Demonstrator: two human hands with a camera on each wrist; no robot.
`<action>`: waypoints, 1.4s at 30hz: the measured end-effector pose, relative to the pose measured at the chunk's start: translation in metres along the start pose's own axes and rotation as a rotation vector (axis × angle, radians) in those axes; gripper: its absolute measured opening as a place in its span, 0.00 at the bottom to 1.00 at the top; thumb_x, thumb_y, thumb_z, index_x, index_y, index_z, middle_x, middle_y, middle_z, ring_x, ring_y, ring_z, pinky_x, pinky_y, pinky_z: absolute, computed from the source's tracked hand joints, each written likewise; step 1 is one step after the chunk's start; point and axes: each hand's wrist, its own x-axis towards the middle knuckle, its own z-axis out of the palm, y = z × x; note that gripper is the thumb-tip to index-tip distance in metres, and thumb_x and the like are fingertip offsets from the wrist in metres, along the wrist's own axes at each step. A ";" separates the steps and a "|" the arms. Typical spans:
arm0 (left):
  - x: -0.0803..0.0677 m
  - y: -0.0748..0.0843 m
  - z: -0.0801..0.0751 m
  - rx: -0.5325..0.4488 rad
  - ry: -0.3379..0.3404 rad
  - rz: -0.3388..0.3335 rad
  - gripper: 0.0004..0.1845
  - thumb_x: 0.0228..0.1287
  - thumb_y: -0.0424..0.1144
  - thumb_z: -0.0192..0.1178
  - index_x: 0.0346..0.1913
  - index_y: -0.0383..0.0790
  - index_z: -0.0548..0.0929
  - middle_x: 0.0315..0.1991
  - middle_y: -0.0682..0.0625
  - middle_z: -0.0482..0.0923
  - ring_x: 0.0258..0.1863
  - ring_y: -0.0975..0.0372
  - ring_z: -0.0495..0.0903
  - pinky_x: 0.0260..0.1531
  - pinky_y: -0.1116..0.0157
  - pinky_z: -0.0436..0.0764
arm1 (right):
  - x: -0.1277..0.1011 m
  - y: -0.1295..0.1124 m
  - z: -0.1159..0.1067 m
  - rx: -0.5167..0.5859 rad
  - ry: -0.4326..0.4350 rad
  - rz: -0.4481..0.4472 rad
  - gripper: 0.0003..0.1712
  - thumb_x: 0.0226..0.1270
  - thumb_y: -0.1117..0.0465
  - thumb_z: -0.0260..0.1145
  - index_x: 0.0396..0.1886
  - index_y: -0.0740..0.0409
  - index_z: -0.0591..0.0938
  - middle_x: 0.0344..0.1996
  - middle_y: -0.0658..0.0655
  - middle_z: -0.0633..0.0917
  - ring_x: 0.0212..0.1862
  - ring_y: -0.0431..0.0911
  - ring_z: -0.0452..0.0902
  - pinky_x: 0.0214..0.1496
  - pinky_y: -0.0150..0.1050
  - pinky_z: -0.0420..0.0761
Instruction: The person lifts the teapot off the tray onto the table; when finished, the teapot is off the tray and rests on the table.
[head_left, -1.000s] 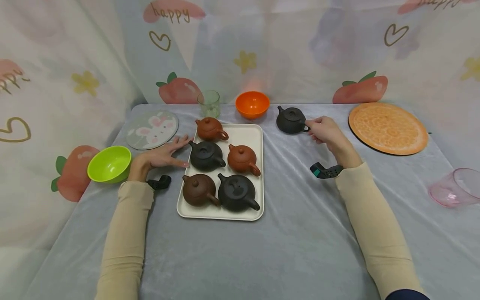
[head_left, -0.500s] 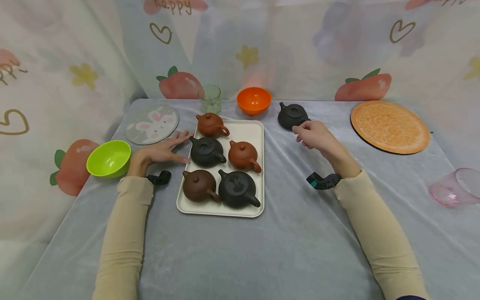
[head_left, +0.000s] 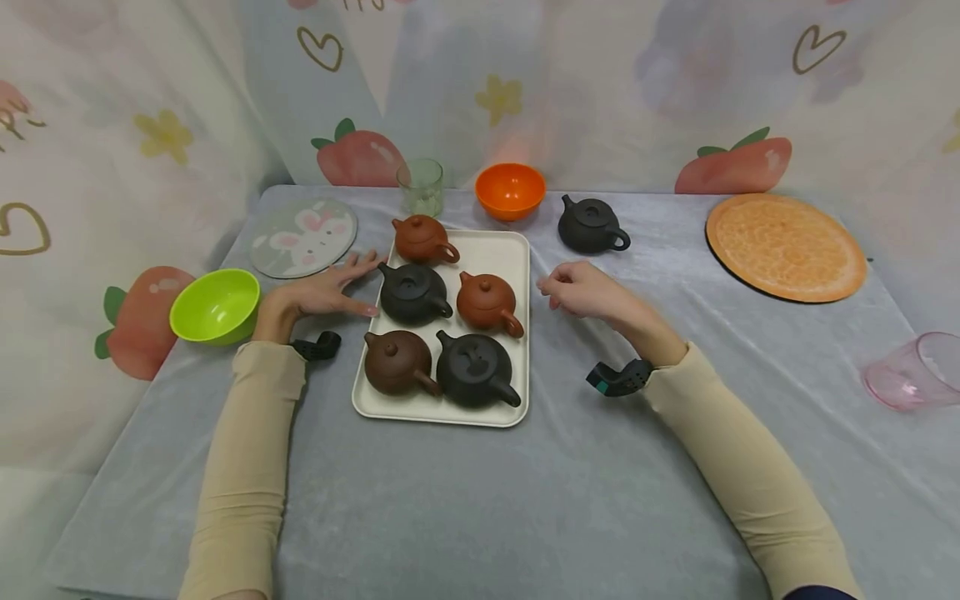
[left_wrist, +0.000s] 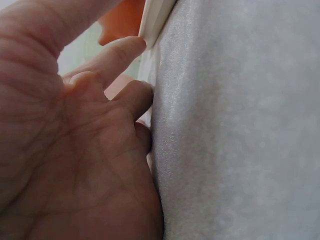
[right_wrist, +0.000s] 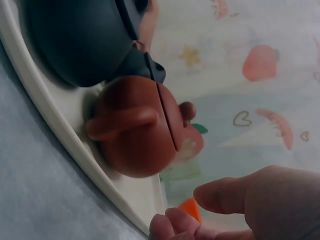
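Observation:
A white tray holds several small clay teapots: a red-brown one at the back, a black one, a red-brown one, a dark brown one and a black one. Another black teapot stands alone on the cloth behind the tray's right side. My left hand lies flat on the cloth, its straight fingers touching the tray's left edge. My right hand hovers empty and loosely curled just right of the tray, close to the red-brown teapot.
A green bowl and a rabbit mat sit at the left. A glass cup and an orange bowl stand behind the tray. At the right are a round orange mat and a tipped pink cup.
My right hand has let go of the lone black teapot's handle and moved left and nearer, to the tray's right edge. The left hand has stayed put.

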 end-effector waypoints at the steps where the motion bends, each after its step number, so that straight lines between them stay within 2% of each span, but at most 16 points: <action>1: 0.000 0.000 0.000 -0.002 -0.001 -0.001 0.54 0.56 0.51 0.71 0.79 0.57 0.45 0.80 0.52 0.30 0.77 0.52 0.22 0.70 0.38 0.35 | 0.000 -0.001 0.002 -0.003 -0.004 -0.012 0.21 0.74 0.50 0.54 0.41 0.66 0.80 0.30 0.56 0.82 0.27 0.43 0.71 0.35 0.36 0.70; 4: -0.001 -0.001 -0.001 -0.003 -0.003 -0.002 0.55 0.57 0.50 0.70 0.79 0.57 0.44 0.80 0.52 0.29 0.77 0.53 0.22 0.70 0.38 0.35 | 0.000 -0.005 0.009 -0.022 -0.023 -0.040 0.21 0.74 0.50 0.55 0.37 0.64 0.80 0.27 0.54 0.81 0.27 0.43 0.71 0.35 0.36 0.69; 9: -0.001 -0.001 -0.001 -0.015 -0.009 -0.005 0.54 0.57 0.50 0.70 0.79 0.57 0.44 0.80 0.52 0.29 0.77 0.53 0.21 0.70 0.38 0.34 | -0.001 -0.008 0.018 -0.028 -0.091 -0.071 0.22 0.74 0.50 0.54 0.31 0.64 0.79 0.15 0.50 0.73 0.24 0.43 0.67 0.31 0.36 0.66; 11: 0.000 -0.001 -0.001 -0.022 -0.011 -0.004 0.54 0.57 0.50 0.70 0.79 0.58 0.44 0.80 0.52 0.28 0.77 0.53 0.21 0.70 0.38 0.33 | -0.002 -0.008 0.021 -0.018 -0.115 -0.080 0.21 0.75 0.50 0.54 0.31 0.64 0.79 0.14 0.50 0.72 0.22 0.43 0.66 0.30 0.36 0.66; 21: 0.001 0.000 0.000 -0.051 -0.012 -0.009 0.54 0.58 0.49 0.70 0.79 0.57 0.43 0.79 0.53 0.28 0.76 0.55 0.19 0.70 0.38 0.32 | -0.003 -0.013 0.033 0.007 -0.200 -0.107 0.24 0.77 0.48 0.51 0.33 0.61 0.82 0.23 0.54 0.78 0.24 0.44 0.69 0.29 0.35 0.69; 29: 0.001 0.002 0.000 -0.037 -0.011 -0.008 0.54 0.57 0.49 0.70 0.79 0.58 0.44 0.80 0.53 0.28 0.76 0.54 0.20 0.70 0.37 0.32 | -0.002 -0.012 0.040 -0.009 -0.186 -0.132 0.24 0.76 0.48 0.53 0.32 0.62 0.83 0.21 0.51 0.78 0.27 0.43 0.70 0.33 0.35 0.68; 32: 0.001 0.002 0.000 -0.036 -0.009 -0.012 0.54 0.58 0.49 0.70 0.79 0.57 0.43 0.80 0.53 0.28 0.76 0.54 0.20 0.70 0.38 0.32 | -0.003 -0.012 0.040 0.034 -0.225 -0.106 0.24 0.77 0.48 0.51 0.32 0.63 0.82 0.17 0.51 0.75 0.22 0.42 0.67 0.28 0.34 0.67; 36: 0.000 0.002 0.000 -0.032 -0.004 -0.006 0.53 0.58 0.49 0.70 0.79 0.59 0.44 0.80 0.53 0.29 0.76 0.54 0.20 0.70 0.38 0.33 | -0.004 -0.012 0.041 0.128 -0.296 -0.016 0.26 0.79 0.47 0.48 0.31 0.62 0.80 0.16 0.50 0.74 0.16 0.39 0.65 0.21 0.32 0.65; 42: 0.001 0.000 0.001 -0.032 0.001 -0.007 0.52 0.59 0.48 0.70 0.78 0.60 0.45 0.80 0.52 0.29 0.77 0.53 0.20 0.69 0.37 0.34 | -0.004 -0.012 0.039 0.172 -0.328 0.034 0.26 0.79 0.46 0.46 0.27 0.58 0.75 0.18 0.50 0.74 0.17 0.39 0.63 0.20 0.31 0.62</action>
